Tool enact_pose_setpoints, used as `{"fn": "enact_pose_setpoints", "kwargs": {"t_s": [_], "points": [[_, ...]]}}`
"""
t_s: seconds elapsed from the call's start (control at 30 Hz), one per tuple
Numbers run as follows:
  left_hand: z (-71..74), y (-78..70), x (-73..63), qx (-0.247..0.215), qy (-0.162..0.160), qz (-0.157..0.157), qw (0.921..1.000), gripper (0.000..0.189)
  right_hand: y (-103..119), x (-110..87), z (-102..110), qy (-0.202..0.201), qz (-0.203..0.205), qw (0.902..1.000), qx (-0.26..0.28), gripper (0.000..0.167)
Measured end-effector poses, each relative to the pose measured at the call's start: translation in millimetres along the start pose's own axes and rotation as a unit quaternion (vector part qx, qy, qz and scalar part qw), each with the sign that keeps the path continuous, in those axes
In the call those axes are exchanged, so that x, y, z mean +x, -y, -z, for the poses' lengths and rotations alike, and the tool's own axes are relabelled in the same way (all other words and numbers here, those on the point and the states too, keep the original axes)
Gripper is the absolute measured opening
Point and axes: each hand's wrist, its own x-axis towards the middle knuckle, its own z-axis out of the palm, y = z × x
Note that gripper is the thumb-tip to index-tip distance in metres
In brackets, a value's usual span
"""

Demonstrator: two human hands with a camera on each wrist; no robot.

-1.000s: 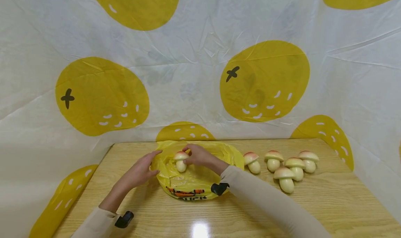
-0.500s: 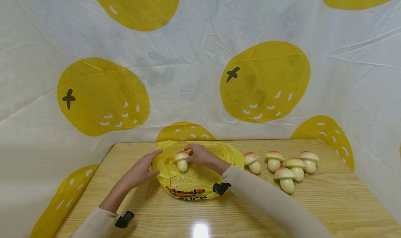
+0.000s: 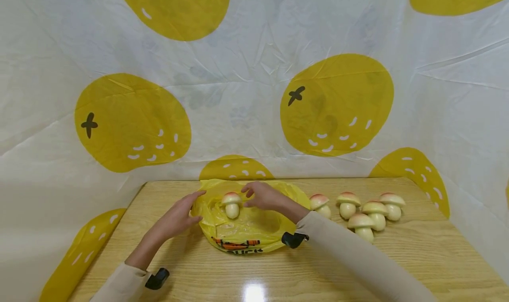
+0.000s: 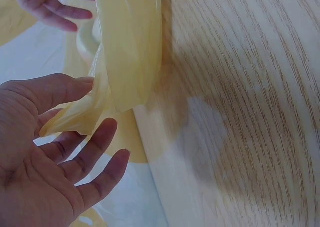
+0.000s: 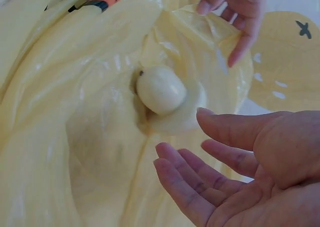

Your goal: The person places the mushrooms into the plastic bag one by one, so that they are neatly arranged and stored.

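A toy mushroom [image 3: 232,204] with a reddish cap and pale stem sits inside a yellow plastic bag [image 3: 274,231], which lies spread out with its mouth facing up. My right hand [image 3: 264,196] is just right of that mushroom, apart from it, fingers loosely bent and holding nothing. In the right wrist view the mushroom's round stem end [image 5: 161,89] shows beyond my thumb. My left hand [image 3: 180,214] is at the bag's left edge. Its thumb and fingers are spread around the edge of the plastic [image 4: 80,112], touching it without a visible pinch.
Several more toy mushrooms [image 3: 361,224] stand grouped on the wooden table [image 3: 191,275], right of the bag. One mushroom [image 3: 319,204] is close to the bag's right side, partly behind my right sleeve. A white cloth [image 3: 234,107] with yellow fruit prints hangs behind the table.
My right hand has let go of the mushroom and drawn back to the right. The mushroom stays in the bag, shifted slightly right. My left hand has hardly moved.
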Motion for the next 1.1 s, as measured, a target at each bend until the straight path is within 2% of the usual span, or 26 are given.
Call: {"fn": "enact_pose_setpoints", "kwargs": {"t_s": [0.37, 0.6, 0.73, 1.1], "points": [[3.4, -0.9, -4.5, -0.011, -0.002, -0.001, 0.9999, 0.073, 2.9, -34.0, 27.3, 0.03, 0.059, 0.9972, 0.034, 0.035], [5.4, 0.1, -4.0, -0.007, -0.005, -0.011, 0.9999, 0.073, -0.1, -54.7, 45.8, 0.037, 0.066, 0.9951, 0.064, 0.034], [5.1, 1.0, -3.7, -0.007, -0.003, -0.012, 0.9999, 0.072, -3.6, -63.7, 51.8, 0.032, 0.077, 0.9944, 0.066, 0.034], [7.5, -0.5, -3.7, -0.006, -0.003, -0.014, 0.9999, 0.073, -18.0, -90.2, 68.3, -0.007, 0.073, 0.9963, 0.044, 0.035]]}}
